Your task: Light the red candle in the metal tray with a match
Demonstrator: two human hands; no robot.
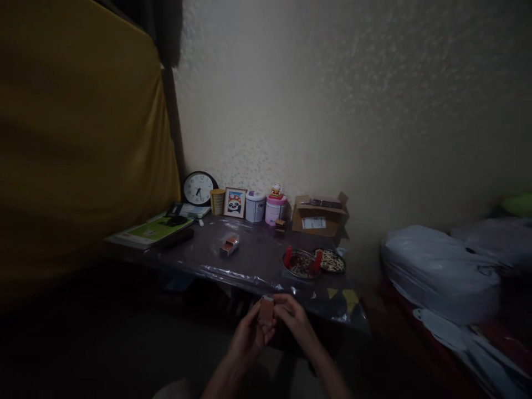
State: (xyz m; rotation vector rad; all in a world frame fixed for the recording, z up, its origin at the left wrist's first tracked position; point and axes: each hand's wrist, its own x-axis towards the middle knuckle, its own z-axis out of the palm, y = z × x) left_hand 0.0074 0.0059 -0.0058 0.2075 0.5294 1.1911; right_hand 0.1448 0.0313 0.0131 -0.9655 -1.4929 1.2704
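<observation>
Plastic-covered table (257, 255) ahead, left hand (250, 333) closed in front of it, right hand (293, 317) curled in alongside, pinching or not I can't tell, and there, in the left's grasp, a small reddish-brown box (266, 311)

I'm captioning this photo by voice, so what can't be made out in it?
Head view:
Back of the small brown object: hidden by its own front.
Writing on the label of the cardboard box: too small and dim.
Yellow cloth: cut off by the left edge.
Space beneath the table: lost in darkness.
</observation>
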